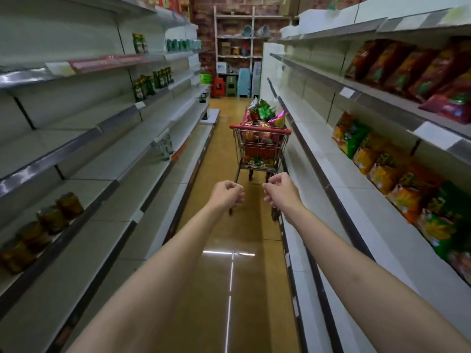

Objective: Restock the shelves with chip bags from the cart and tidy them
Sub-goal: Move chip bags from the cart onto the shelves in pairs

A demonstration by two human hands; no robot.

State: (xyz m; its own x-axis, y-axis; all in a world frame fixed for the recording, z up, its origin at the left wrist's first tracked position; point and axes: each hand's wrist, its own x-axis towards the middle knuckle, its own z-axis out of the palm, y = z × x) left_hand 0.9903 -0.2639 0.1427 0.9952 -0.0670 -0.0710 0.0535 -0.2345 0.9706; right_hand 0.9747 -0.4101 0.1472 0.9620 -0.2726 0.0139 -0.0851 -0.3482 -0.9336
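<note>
A small red-rimmed wire cart [260,146] stands ahead in the aisle, heaped with colourful chip bags [263,114]. Both my arms stretch forward toward it. My left hand [228,194] and my right hand [280,191] hover short of the cart, fingers curled in, holding nothing. They cover the cart's lower frame in the view. Chip bags [397,174] fill the right-hand middle shelf in a leaning row, and red and orange bags [418,70] lie on the shelf above.
White shelving [107,159] lines the left side, holding a few green bottles [150,84] and jars [51,217]. The yellow tiled floor [229,289] runs down the narrow aisle. Plastic stools [229,86] and a rack stand at the far end.
</note>
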